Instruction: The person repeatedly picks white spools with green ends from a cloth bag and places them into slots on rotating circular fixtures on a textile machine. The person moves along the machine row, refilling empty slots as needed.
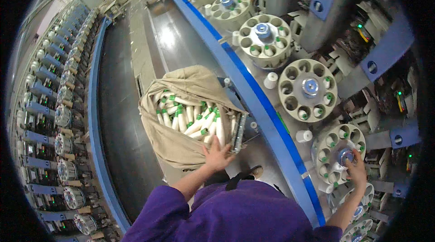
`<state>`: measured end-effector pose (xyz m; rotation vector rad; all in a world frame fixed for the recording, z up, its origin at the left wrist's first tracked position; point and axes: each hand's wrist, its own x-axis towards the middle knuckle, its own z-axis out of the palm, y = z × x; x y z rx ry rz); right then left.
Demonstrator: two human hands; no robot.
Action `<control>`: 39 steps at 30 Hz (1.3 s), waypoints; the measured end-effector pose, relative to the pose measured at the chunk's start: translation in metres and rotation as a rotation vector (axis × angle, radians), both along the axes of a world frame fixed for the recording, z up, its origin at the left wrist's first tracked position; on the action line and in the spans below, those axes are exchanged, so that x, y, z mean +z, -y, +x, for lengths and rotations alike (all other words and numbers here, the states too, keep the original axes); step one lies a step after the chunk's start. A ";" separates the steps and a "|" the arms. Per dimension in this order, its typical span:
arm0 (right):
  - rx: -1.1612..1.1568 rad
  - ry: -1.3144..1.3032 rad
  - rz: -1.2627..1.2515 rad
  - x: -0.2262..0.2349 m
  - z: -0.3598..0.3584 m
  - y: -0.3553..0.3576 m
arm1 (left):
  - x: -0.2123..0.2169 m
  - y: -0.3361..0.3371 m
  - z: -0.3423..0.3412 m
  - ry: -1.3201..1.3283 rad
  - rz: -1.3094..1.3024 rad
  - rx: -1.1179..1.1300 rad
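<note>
My left hand (218,157) has its fingers spread at the near edge of a tan cloth sack (170,149), touching or just over the white yarn cops inside. These cops (195,126) are slim, with green ends, and lie heaped in the sack's mouth. Out to the right, my right hand (358,171) is at the blue centre knob (346,156) of a round cop magazine (319,140). Its thumb and forefinger look apart, and no cop shows between them. Green-tipped cops stand in several pockets of that magazine. The hand hides part of its right side.
More round magazines (308,89) line the machine on my right, behind a blue rail (253,81). White cones (303,136) stand beside them. A metal bracket (239,133) edges the sack. Another machine row with a blue rail (94,124) runs along the left of the aisle.
</note>
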<state>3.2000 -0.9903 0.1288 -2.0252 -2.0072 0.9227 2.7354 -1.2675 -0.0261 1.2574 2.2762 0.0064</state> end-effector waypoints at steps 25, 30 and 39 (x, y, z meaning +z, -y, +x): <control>1.634 0.617 0.132 -0.139 -0.570 0.116 | -0.037 0.117 -0.205 0.473 0.219 0.724; 1.758 0.796 -0.050 -0.136 -0.610 0.114 | -0.023 0.135 -0.241 0.077 0.366 0.491; 1.818 0.841 -0.233 -0.155 -0.632 0.129 | -0.023 0.096 -0.272 -0.122 0.351 -0.626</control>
